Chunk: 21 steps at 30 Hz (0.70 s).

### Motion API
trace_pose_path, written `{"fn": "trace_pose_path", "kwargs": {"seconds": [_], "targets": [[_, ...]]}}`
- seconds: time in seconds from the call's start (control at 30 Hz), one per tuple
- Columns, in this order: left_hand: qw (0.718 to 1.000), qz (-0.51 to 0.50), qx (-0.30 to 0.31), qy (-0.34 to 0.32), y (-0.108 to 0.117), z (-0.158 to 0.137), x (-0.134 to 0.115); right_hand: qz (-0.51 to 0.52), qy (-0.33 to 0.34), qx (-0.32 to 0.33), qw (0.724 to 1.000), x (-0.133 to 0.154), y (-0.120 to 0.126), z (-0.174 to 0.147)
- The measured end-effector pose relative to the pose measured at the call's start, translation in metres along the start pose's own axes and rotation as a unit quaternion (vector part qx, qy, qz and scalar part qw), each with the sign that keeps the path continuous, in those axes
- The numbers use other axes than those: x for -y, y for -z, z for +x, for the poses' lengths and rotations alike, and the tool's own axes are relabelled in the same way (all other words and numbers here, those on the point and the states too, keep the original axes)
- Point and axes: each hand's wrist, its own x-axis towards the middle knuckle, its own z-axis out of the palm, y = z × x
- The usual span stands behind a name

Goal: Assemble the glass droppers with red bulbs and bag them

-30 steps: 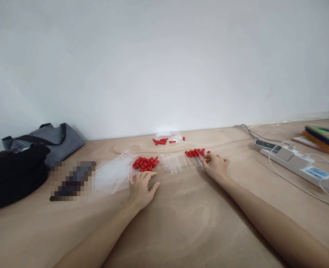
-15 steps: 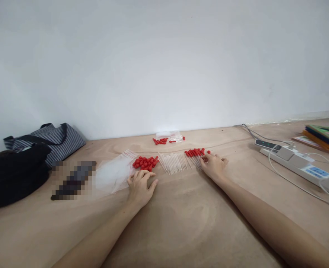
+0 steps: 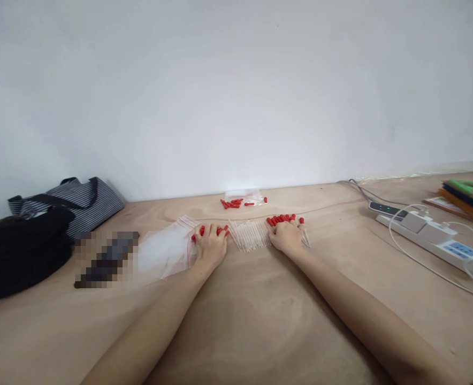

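My left hand [image 3: 211, 248] rests over a pile of red rubber dropper bulbs [image 3: 192, 238], fingers spread and reaching down among them. Most of the pile is hidden under it. To the right lies a row of thin clear tubes [image 3: 249, 235], side by side without bulbs. My right hand [image 3: 287, 235] is bent over the right end of this row, fingers curled with the tips low by the tubes; what they hold, if anything, is hidden. Just beyond it, several tubes carry red bulbs [image 3: 280, 218]. One more bulb-tipped tube [image 3: 302, 220] lies at their right.
Clear zip bags [image 3: 164, 251] lie left of the pile. Farther back are small red pieces [image 3: 231, 203] by another clear bag [image 3: 242, 194]. A power strip [image 3: 421, 230] with cables stands right; a striped bag [image 3: 88, 206] and black cloth [image 3: 23, 251] sit left.
My left hand has moved forward and right onto the red bulbs. My right hand has shifted left, uncovering the rightmost bulb-tipped tube.
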Motion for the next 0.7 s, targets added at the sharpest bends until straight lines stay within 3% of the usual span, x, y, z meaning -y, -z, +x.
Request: {"fn": "trace_pose_path", "kwargs": {"seconds": [0.17, 0.3, 0.37, 0.5, 0.6, 0.7], "targets": [[1.0, -0.011, -0.018, 0.011, 0.003, 0.0, -0.002, -0.024, 0.009, 0.009, 1.0, 0.005, -0.001, 0.004], [0.993, -0.088, -0.067, 0.04, 0.018, -0.016, -0.005, -0.027, 0.022, -0.003, 0.999, 0.002, 0.004, -0.004], [0.989, -0.14, -0.03, 0.026, 0.027, -0.03, -0.005, -0.016, 0.061, -0.024, 0.998, -0.004, 0.008, -0.013], [0.971, -0.218, 0.088, -0.041, 0.045, -0.053, -0.007, 0.048, 0.223, -0.054, 0.972, -0.022, 0.011, -0.041], [0.96, -0.246, 0.126, -0.046, 0.052, -0.058, -0.008, 0.084, 0.307, -0.04, 0.947, -0.032, 0.01, -0.061], [0.955, -0.257, 0.146, -0.034, 0.053, -0.056, -0.009, 0.11, 0.344, -0.029, 0.932, -0.035, 0.009, -0.072]]}}
